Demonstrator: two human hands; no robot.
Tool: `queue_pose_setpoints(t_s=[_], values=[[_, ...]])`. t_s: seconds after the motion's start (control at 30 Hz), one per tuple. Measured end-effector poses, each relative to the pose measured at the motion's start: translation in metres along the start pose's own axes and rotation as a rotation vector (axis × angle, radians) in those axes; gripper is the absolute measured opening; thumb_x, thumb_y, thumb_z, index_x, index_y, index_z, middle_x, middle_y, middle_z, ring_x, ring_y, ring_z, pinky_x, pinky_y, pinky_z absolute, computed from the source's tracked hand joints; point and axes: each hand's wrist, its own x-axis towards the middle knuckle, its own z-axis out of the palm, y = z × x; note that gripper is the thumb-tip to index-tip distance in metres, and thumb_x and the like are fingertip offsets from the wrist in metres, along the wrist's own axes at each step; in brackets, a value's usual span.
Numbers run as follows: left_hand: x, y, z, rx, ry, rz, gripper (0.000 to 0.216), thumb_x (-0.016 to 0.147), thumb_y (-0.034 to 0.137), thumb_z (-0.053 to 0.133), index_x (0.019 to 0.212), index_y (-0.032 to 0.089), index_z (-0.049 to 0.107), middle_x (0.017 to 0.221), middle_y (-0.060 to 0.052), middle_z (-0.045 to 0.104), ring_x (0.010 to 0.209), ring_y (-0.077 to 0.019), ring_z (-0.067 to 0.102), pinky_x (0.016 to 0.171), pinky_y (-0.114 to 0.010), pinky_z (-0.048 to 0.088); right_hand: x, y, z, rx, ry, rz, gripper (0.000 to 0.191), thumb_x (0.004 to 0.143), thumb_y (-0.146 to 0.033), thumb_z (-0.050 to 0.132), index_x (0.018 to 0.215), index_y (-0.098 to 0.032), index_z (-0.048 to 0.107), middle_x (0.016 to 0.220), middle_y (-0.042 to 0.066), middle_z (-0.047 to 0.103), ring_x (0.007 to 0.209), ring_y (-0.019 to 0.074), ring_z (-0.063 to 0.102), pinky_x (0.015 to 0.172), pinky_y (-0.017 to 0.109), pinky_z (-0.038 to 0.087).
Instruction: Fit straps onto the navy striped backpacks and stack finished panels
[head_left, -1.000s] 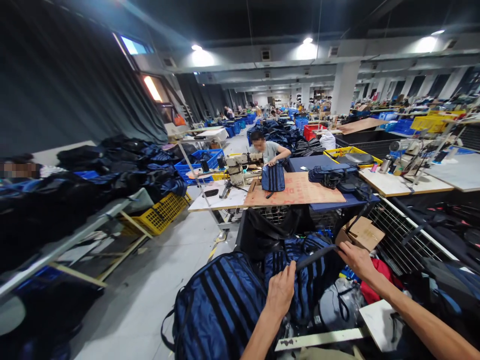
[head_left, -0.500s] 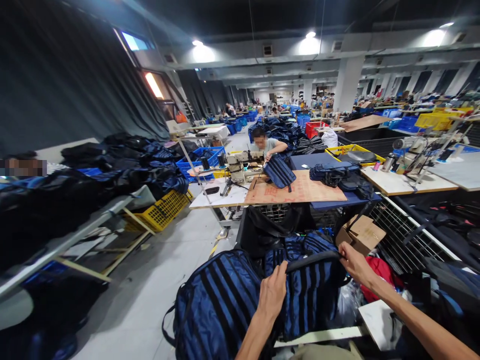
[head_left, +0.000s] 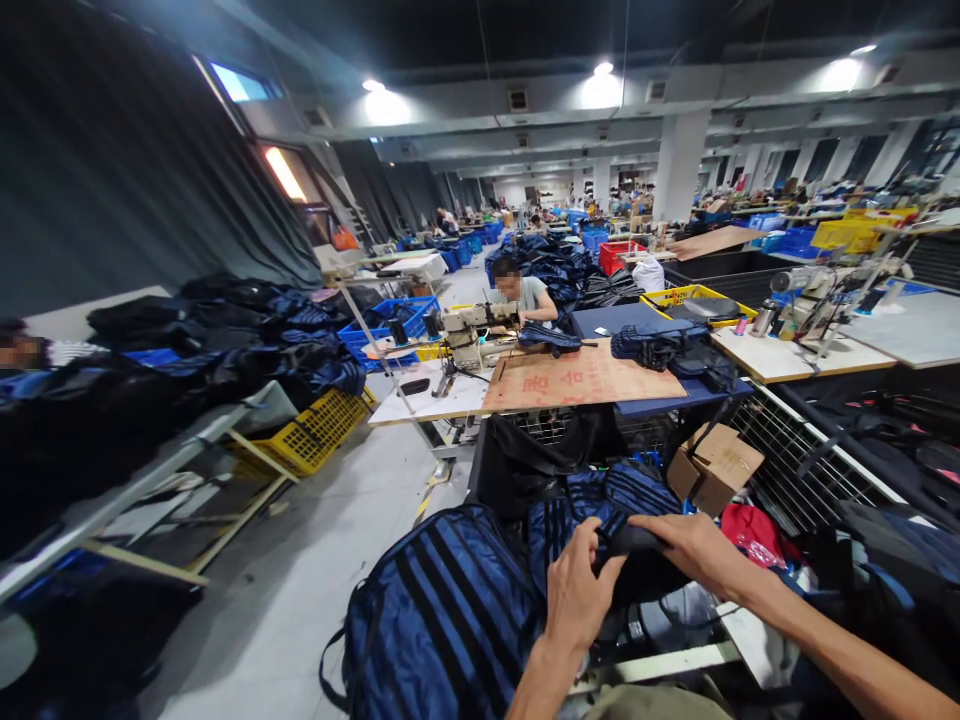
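Observation:
A dark backpack panel hangs bent over in front of me, mostly its black side showing. My right hand pinches its upper edge, fingers pressed together. At the left end of that edge is my left hand, its thumb spread away from the fingers; contact with the cloth is partly hidden. Left of my hands stands a blue backpack with black stripes. More striped blue pieces lie just beyond, in a black-lined wire bin.
Ahead, a person works at a sewing machine on a table with a brown board. A cardboard box and a red bundle are at right. A pale rail runs below my hands. Yellow crate at left.
The panel, earlier held upright with its striped face showing, is now folded down. My right hand has moved left toward my left hand, whose thumb has come away. The person ahead has lowered their bag piece.

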Motion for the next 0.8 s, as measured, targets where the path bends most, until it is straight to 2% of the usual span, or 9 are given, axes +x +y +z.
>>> queue_pose_setpoints(t_s=[0.07, 0.13, 0.23, 0.3, 0.4, 0.5, 0.6, 0.7, 0.8], values=[[-0.002, -0.007, -0.014, -0.077, -0.089, -0.070, 0.014, 0.097, 0.043, 0.076, 0.099, 0.029, 0.078, 0.086, -0.001, 0.071, 0.084, -0.0216, 0.066, 0.082, -0.032, 0.049, -0.003, 0.009, -0.021, 0.066, 0.092, 0.069, 0.057, 0.097, -0.018, 0.059, 0.150, -0.035, 0.072, 0.131, 0.004, 0.084, 0.110, 0.0261, 0.084, 0.100, 0.040, 0.067], [-0.007, -0.018, -0.025, -0.124, -0.203, -0.090, 0.024, 0.098, 0.044, 0.072, 0.082, 0.026, 0.070, 0.082, 0.000, 0.067, 0.085, -0.0205, 0.062, 0.083, -0.031, 0.045, -0.005, 0.018, -0.051, 0.135, 0.201, 0.141, 0.045, 0.103, -0.033, 0.061, 0.146, -0.035, 0.075, 0.135, 0.004, 0.083, 0.117, 0.0290, 0.082, 0.106, 0.045, 0.067], [-0.013, -0.032, -0.034, -0.197, -0.209, -0.207, 0.018, 0.088, 0.036, 0.081, 0.092, 0.026, 0.066, 0.085, 0.003, 0.062, 0.084, -0.0185, 0.058, 0.082, -0.029, 0.043, -0.007, 0.026, -0.091, 0.226, 0.312, 0.209, 0.045, 0.105, -0.055, 0.064, 0.140, -0.030, 0.079, 0.137, 0.007, 0.082, 0.127, 0.0340, 0.078, 0.112, 0.050, 0.065], [-0.012, -0.033, -0.039, -0.243, -0.213, -0.276, 0.035, 0.077, 0.030, 0.088, 0.104, 0.026, 0.065, 0.088, 0.005, 0.059, 0.085, -0.0178, 0.055, 0.079, -0.028, 0.043, -0.008, 0.026, -0.106, 0.287, 0.314, 0.217, 0.050, 0.104, -0.061, 0.065, 0.138, -0.028, 0.080, 0.140, 0.009, 0.080, 0.133, 0.0354, 0.075, 0.115, 0.051, 0.063], [-0.008, -0.028, -0.050, -0.253, -0.382, -0.247, 0.026, 0.080, 0.034, 0.084, 0.095, 0.024, 0.066, 0.086, 0.005, 0.056, 0.084, -0.0167, 0.049, 0.075, -0.027, 0.038, -0.007, 0.029, -0.117, 0.334, 0.300, 0.223, 0.053, 0.104, -0.064, 0.065, 0.139, -0.027, 0.079, 0.145, 0.010, 0.077, 0.138, 0.0351, 0.071, 0.119, 0.051, 0.060], [-0.015, -0.029, -0.064, -0.305, -0.555, -0.240, 0.029, 0.086, 0.043, 0.079, 0.079, 0.022, 0.060, 0.078, 0.006, 0.050, 0.077, -0.0149, 0.042, 0.074, -0.029, 0.035, -0.009, 0.044, -0.127, 0.320, 0.397, 0.253, 0.056, 0.101, -0.068, 0.068, 0.137, -0.027, 0.080, 0.145, 0.010, 0.077, 0.136, 0.0360, 0.072, 0.120, 0.052, 0.058], [-0.034, -0.036, -0.070, -0.566, -0.643, -0.321, 0.040, 0.074, 0.046, 0.089, 0.086, 0.022, 0.060, 0.084, 0.005, 0.059, 0.085, -0.0159, 0.051, 0.080, -0.028, 0.040, -0.017, 0.068, -0.142, 0.302, 0.513, 0.294, 0.063, 0.094, -0.075, 0.072, 0.132, -0.026, 0.082, 0.134, 0.011, 0.082, 0.129, 0.0374, 0.074, 0.119, 0.052, 0.059], [-0.051, -0.040, -0.068, -0.780, -0.619, -0.383, 0.052, 0.069, 0.049, 0.096, 0.095, 0.022, 0.060, 0.092, 0.003, 0.066, 0.088, -0.0171, 0.059, 0.083, -0.029, 0.046, -0.026, 0.087, -0.153, 0.285, 0.545, 0.352, 0.065, 0.090, -0.078, 0.074, 0.127, -0.026, 0.084, 0.119, 0.009, 0.085, 0.120, 0.0351, 0.077, 0.110, 0.044, 0.063], [-0.048, -0.045, -0.068, -0.663, -0.446, -0.332, 0.039, 0.080, 0.047, 0.090, 0.097, 0.021, 0.066, 0.092, 0.001, 0.070, 0.086, -0.0174, 0.063, 0.080, -0.029, 0.049, -0.030, 0.090, -0.153, 0.275, 0.559, 0.396, 0.071, 0.087, -0.082, 0.073, 0.124, -0.023, 0.085, 0.109, 0.008, 0.086, 0.109, 0.0327, 0.080, 0.099, 0.040, 0.067]])
